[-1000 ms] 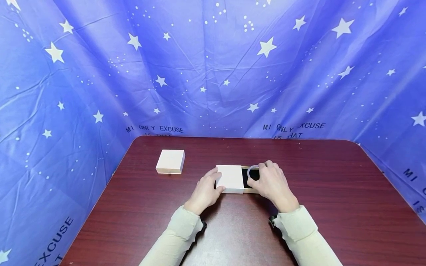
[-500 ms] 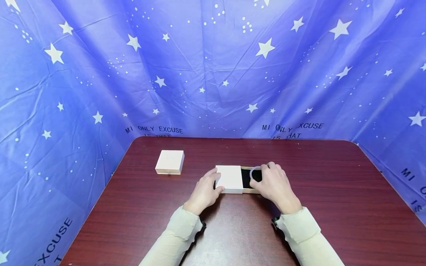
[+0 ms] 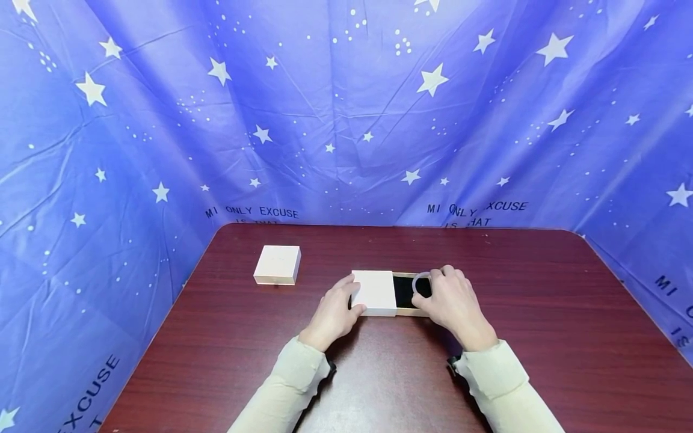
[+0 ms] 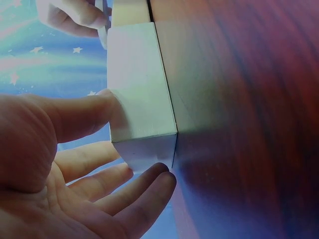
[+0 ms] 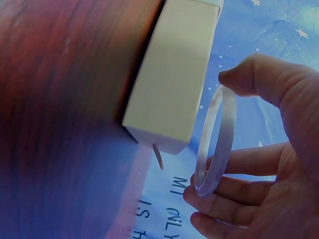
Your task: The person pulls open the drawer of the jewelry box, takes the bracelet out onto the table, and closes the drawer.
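Observation:
A white drawer-style gift box lies on the table, its inner tray, lined in black, slid out to the right. My left hand grips the white sleeve at its left end, thumb on the near side, as the left wrist view also shows. A pale translucent bangle is pinched between the thumb and fingers of my right hand. It stands on edge above the tray, apart from the box side in the right wrist view. My right hand hides the tray's right end in the head view.
A second white box, closed, sits toward the back left of the dark red wooden table. A small ribbon tab sticks out of the tray's end. Blue star-printed cloth surrounds the table's back and sides.
My right hand has moved a little to the right with the bangle, and more black lining shows beside the sleeve. The left hand stays in place on the box.

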The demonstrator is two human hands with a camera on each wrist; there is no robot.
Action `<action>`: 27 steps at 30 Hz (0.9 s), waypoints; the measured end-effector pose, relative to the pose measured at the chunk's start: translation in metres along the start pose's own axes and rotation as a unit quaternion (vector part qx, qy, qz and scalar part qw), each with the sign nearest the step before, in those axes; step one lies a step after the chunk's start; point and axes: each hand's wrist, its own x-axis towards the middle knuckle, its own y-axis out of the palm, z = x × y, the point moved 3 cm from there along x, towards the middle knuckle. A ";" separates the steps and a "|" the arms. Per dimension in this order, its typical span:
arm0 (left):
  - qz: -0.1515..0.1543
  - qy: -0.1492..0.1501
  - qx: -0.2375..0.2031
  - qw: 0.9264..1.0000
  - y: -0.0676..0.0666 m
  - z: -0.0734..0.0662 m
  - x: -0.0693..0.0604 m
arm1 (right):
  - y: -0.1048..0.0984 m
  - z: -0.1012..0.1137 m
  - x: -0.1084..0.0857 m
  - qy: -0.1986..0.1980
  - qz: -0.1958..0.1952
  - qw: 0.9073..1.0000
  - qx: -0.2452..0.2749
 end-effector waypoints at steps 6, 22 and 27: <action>-0.001 0.000 -0.002 1.000 -0.001 0.000 0.000 | 0.000 -0.004 -0.001 0.003 -0.008 1.000 0.001; -0.002 0.002 -0.005 1.000 -0.002 -0.002 -0.002 | -0.006 -0.010 -0.001 0.016 -0.003 1.000 -0.005; -0.003 0.003 -0.005 1.000 -0.002 -0.002 -0.001 | -0.007 -0.013 0.000 0.019 -0.009 1.000 -0.004</action>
